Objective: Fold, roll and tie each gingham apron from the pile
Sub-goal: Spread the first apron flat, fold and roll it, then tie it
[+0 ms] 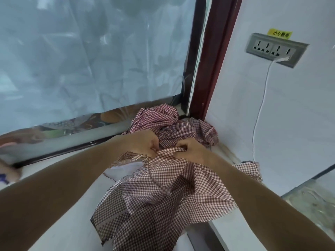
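A red-and-white gingham apron (163, 196) lies crumpled on the white ledge, spilling over its front edge. My left hand (143, 143) and my right hand (192, 148) both pinch its far edge, close together, with a thin strap hanging down between them. Behind my hands, a pile of more gingham aprons (170, 125) is bunched in the corner where the window meets the wall.
The white ledge (76, 187) runs along a window covered with plastic sheet (90, 60). A dark red frame post (208, 69) stands at the corner. On the right wall are a socket strip (275, 48) and a white cable (261, 105) hanging down.
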The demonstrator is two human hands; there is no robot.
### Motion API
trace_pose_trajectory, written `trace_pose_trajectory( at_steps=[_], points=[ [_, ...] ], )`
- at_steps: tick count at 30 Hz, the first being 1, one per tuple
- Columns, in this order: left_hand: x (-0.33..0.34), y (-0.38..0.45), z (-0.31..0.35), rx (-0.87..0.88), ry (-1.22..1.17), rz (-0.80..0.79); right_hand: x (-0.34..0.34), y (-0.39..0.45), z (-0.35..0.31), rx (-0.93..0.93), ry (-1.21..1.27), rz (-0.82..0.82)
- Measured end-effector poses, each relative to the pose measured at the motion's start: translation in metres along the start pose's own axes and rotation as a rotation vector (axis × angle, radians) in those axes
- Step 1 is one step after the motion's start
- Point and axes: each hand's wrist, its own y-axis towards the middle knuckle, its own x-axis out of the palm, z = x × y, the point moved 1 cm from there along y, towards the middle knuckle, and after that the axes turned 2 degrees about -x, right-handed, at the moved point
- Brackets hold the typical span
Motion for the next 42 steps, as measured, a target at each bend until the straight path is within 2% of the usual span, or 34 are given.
trace_pose_trajectory(
  at_steps=[3, 7, 9, 11, 12, 13, 14, 18, 19, 21, 22, 25, 27, 30, 33, 35, 39, 42],
  points=[
    [-0.005, -0.009, 0.005, -0.106, 0.002, -0.088, -0.006, -0.002, 0.002, 0.028, 0.036, 0.003],
    [-0.014, -0.015, 0.012, -0.176, -0.162, -0.098, -0.009, -0.013, -0.002, 0.030, 0.115, -0.004],
    [-0.018, -0.021, 0.007, -0.268, -0.377, -0.190, -0.010, -0.017, 0.000, 0.057, 0.140, 0.004],
    [-0.020, -0.026, -0.001, -0.265, -0.622, -0.350, -0.013, -0.022, 0.003, 0.069, 0.180, 0.003],
    [-0.021, -0.027, -0.006, -0.250, -0.725, -0.370, -0.014, -0.024, 0.004, 0.063, 0.194, -0.003],
    [-0.021, -0.026, -0.011, -0.236, -0.834, -0.320, -0.016, -0.025, 0.005, 0.054, 0.199, -0.015],
    [-0.023, -0.023, -0.015, -0.222, -0.965, -0.201, -0.018, -0.026, 0.006, 0.050, 0.200, -0.031],
    [-0.026, -0.008, -0.030, -0.154, -1.689, 0.429, -0.026, -0.028, 0.002, 0.106, 0.098, -0.189],
    [-0.020, -0.003, -0.031, -0.209, -1.737, 0.518, -0.027, -0.028, 0.003, 0.128, 0.065, -0.221],
    [-0.002, 0.004, -0.022, -0.398, -1.531, 0.570, -0.029, -0.027, 0.005, 0.172, 0.048, -0.249],
    [0.013, 0.006, -0.016, -0.434, -1.413, 0.506, -0.030, -0.027, 0.006, 0.188, 0.046, -0.244],
    [0.056, 0.006, -0.004, -0.310, -1.172, 0.107, -0.034, -0.028, 0.007, 0.207, 0.072, -0.176],
    [0.072, 0.008, -0.001, -0.211, -0.997, -0.008, -0.037, -0.028, 0.007, 0.220, 0.084, -0.118],
    [0.080, 0.014, 0.002, -0.156, -0.558, 0.049, -0.040, -0.030, 0.005, 0.222, 0.089, -0.119],
    [0.081, 0.019, 0.000, -0.090, -0.357, 0.100, -0.042, -0.034, 0.003, 0.216, 0.124, -0.114],
    [0.081, 0.018, -0.001, -0.075, -0.318, 0.112, -0.042, -0.035, 0.003, 0.227, 0.082, -0.093],
    [0.074, 0.020, 0.011, -0.048, -0.312, 0.208, -0.030, -0.029, 0.012, 0.250, -0.533, 0.008],
    [0.061, 0.023, 0.024, -0.019, -0.410, 0.331, -0.017, -0.025, 0.017, 0.250, -0.491, 0.094]
  ],
)
